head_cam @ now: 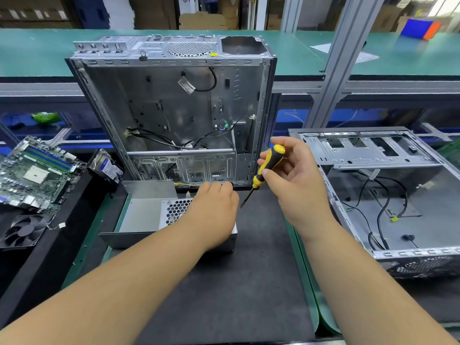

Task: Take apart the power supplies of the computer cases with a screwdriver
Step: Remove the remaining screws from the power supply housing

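A grey metal power supply (149, 212) with a honeycomb grille lies on the dark mat in front of an upright, open computer case (174, 108). My left hand (214, 210) rests on top of the power supply's right end, fingers curled over its far edge. Just to the right, my right hand (293, 175) grips a yellow-and-black screwdriver (267, 166), tilted with its tip pointing down-left toward the power supply's far right corner. Yellow and black wires run from the power supply into the case.
A second open case (388, 195) lies on its side at the right. At the left lie a motherboard (34, 173), a hard drive (107, 168) and a black fan (22, 230). A green conveyor (37, 53) and an aluminium post (341, 61) stand behind.
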Motion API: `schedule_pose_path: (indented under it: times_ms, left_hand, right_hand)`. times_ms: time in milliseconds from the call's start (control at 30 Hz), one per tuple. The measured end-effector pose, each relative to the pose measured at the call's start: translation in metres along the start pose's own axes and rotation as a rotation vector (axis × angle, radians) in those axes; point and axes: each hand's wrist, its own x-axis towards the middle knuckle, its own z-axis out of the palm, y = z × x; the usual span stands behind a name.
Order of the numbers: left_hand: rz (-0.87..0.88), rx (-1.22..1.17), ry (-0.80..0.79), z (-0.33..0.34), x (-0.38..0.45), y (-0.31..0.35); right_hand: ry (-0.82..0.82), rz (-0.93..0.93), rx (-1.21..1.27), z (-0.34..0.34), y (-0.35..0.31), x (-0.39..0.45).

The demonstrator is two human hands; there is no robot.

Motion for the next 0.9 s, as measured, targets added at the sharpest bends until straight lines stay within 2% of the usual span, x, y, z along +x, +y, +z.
schedule_pose_path:
  times_ms: [200,400,533,900]
  left_hand:
    - [0.020,-0.066,0.038,0.002,0.005,-0.006]
    - [-0.056,-0.619,0.141,0.008,-0.011,-0.018]
    - [-0.069,-0.808,0.158,0.011,-0.020,-0.018]
    - [-0.121,-0.884,0.177,0.017,-0.017,-0.018]
  right_hand:
    - [-0.007,-0.012,-0.007,-0.001,-0.001,0.001]
    - [-0.016,-0.032,-0.013,0.003,0.000,0.000]
    - [-0.056,-0.024,-0.013,0.004,0.000,-0.002]
    - [-0.127,-0.024,-0.156,0.013,0.001,-0.004]
